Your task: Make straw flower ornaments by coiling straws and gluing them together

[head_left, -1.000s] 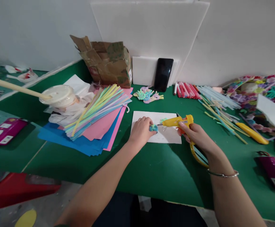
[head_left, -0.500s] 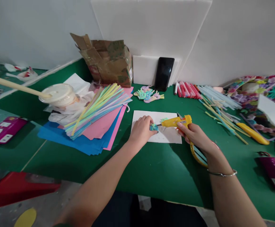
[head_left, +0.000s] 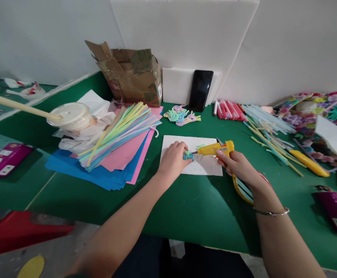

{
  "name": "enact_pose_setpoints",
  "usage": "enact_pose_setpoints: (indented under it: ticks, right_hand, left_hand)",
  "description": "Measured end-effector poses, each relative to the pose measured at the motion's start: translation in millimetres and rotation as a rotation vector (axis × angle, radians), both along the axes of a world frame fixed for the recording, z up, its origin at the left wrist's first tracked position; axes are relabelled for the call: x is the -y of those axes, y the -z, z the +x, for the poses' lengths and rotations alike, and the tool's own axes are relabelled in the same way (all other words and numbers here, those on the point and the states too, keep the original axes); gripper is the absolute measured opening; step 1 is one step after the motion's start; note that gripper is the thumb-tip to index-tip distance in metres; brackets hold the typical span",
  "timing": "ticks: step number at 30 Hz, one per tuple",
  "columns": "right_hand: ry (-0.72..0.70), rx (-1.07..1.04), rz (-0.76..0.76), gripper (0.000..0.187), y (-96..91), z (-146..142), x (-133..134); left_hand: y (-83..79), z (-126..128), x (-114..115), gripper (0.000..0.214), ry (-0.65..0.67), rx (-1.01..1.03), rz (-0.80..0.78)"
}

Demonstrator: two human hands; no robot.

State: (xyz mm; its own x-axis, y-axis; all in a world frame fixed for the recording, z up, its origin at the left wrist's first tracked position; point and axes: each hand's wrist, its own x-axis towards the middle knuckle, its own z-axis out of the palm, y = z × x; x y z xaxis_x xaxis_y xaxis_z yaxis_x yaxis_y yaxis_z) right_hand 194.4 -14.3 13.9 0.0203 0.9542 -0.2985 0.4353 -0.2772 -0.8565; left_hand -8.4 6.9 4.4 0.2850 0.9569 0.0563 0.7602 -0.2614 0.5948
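My left hand [head_left: 172,159] is closed on a small blue and green pipe-cleaner piece [head_left: 188,155], pinched between fingertips over a white sheet of paper [head_left: 209,166] on the green table. My right hand [head_left: 238,164] grips a yellow glue gun [head_left: 215,148], its nozzle pointing left and almost touching the piece. A second small green piece [head_left: 199,146] lies on the paper just behind the nozzle.
Coloured paper sheets [head_left: 119,160] topped with pastel straws [head_left: 119,129] lie left. A torn cardboard box [head_left: 130,75], black phone [head_left: 201,90], finished pieces [head_left: 181,115], red sticks [head_left: 229,110], glue sticks [head_left: 267,123], yellow cutter [head_left: 310,162] and a lidded cup [head_left: 70,116] stand around.
The glue gun has shifted slightly left, closing in on the piece in my left hand. Both hands otherwise stay in place.
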Motion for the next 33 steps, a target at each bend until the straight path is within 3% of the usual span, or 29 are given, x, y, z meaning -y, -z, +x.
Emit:
enact_pose_setpoints:
  ticks: [15,33]
  right_hand:
    - [-0.011,0.048,-0.019,0.06,-8.5,0.5,2.7]
    - [-0.021,0.044,0.03,0.057,-1.2,6.0,2.1]
  left_hand:
    - [3.1,1.6,0.2,0.022,-0.002,-0.045,-0.019]
    - [4.5,2.7,1.2,0.022,-0.006,-0.052,-0.006]
